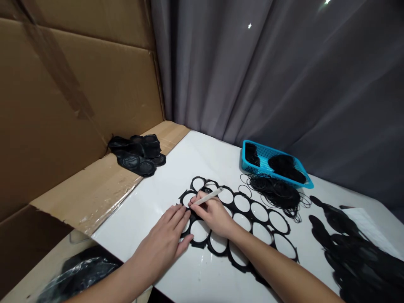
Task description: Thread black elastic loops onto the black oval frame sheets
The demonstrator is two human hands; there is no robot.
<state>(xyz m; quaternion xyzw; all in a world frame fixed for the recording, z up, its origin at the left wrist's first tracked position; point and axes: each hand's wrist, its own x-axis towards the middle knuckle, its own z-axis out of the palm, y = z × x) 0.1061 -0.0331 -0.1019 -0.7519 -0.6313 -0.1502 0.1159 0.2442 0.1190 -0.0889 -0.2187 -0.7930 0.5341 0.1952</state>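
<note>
A black rubber-like sheet (251, 219) full of large round holes lies flat on the white tabletop (208, 147). My left hand (166, 237) rests on its left end, fingers stretched out and pressing down near a hole. Pinched in my right hand (216, 214) is a slim white pen-like tool (211, 195), slanting up to the right. Its working tip is hidden by the fingers, close to my left fingertips at the hole's edge. Behind the sheet sits a tangled pile of thin black rings (274, 189).
A blue basket (311, 184) with black items stands at the back. Dark flat pieces (353, 248) and a white sheet (372, 227) lie right. Black holed pieces (139, 153) rest on cardboard (104, 179) at left. A cardboard wall (78, 75) and grey curtain (268, 75) border the table.
</note>
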